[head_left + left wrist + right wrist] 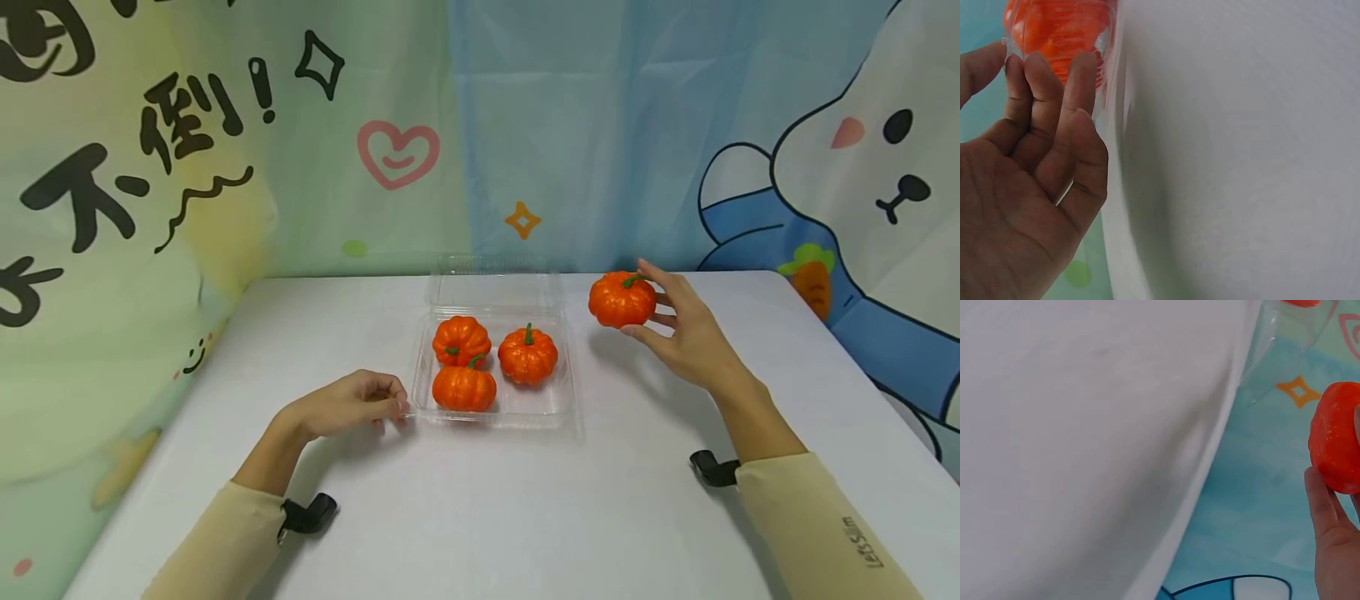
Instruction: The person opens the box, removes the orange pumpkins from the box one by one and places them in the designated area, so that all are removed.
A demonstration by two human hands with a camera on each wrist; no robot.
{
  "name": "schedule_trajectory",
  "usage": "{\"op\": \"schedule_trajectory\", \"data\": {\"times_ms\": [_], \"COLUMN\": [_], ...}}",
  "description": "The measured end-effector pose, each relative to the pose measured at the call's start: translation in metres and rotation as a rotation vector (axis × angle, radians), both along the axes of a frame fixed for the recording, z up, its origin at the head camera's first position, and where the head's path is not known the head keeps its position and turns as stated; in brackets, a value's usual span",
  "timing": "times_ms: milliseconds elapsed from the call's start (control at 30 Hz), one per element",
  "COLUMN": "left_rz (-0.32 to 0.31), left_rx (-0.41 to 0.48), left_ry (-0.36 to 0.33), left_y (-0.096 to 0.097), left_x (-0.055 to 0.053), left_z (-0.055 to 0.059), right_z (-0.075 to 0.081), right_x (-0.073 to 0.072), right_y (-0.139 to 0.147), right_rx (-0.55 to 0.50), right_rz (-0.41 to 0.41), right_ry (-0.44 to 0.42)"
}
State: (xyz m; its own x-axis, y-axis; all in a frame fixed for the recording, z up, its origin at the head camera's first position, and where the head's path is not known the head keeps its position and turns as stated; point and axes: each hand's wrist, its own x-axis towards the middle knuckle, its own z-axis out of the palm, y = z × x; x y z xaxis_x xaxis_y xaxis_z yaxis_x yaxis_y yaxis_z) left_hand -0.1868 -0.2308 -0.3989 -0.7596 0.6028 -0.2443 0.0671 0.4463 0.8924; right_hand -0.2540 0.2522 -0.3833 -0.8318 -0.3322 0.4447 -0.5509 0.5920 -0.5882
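A clear plastic clamshell box [536, 408] lies on the table with its lid [495, 290] folded back. Three small orange pumpkins sit in it: a back-left one [459, 337], a front-left one [465, 390] and a right one [528, 358]. At the box's front-left corner, my left hand [348, 407] pinches the rim between thumb and fingertips, as the left wrist view shows. My right hand [686, 333] grips another orange pumpkin [621, 300] with a green stem, held above the table to the right of the box. In the right wrist view that pumpkin [1335, 437] is cut off by the frame.
A white table [480, 517] carries the box. Behind it hangs a printed curtain [577, 125] with cartoon figures and lettering. Black wrist cameras are strapped at the left sleeve [225, 533] and the right sleeve [817, 525].
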Motion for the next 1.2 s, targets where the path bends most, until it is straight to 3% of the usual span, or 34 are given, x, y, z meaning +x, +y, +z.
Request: {"op": "schedule_trajectory", "data": {"times_ms": [200,500,767,900,1200], "left_rz": [-0.007,-0.015,-0.027,-0.016,-0.006], "left_rx": [-0.003,-0.047,-0.064,-0.063,-0.040], "left_ry": [0.006,0.034,0.014,0.020,-0.007], "left_y": [-0.001,-0.001,-0.003,-0.004,-0.003], "left_x": [-0.001,-0.006,-0.006,-0.006,-0.003], "left_z": [0.000,0.009,0.010,0.012,0.005], "right_z": [-0.011,-0.010,-0.015,-0.014,-0.019], "right_x": [-0.007,-0.019,-0.029,-0.036,-0.053], "right_y": [0.013,0.029,0.039,0.042,0.053], "right_rx": [-0.020,0.000,0.035,0.050,0.089], "right_rz": [-0.055,-0.088,-0.100,-0.140,-0.223], "right_ry": [-0.030,-0.062,-0.024,-0.061,-0.107]}}
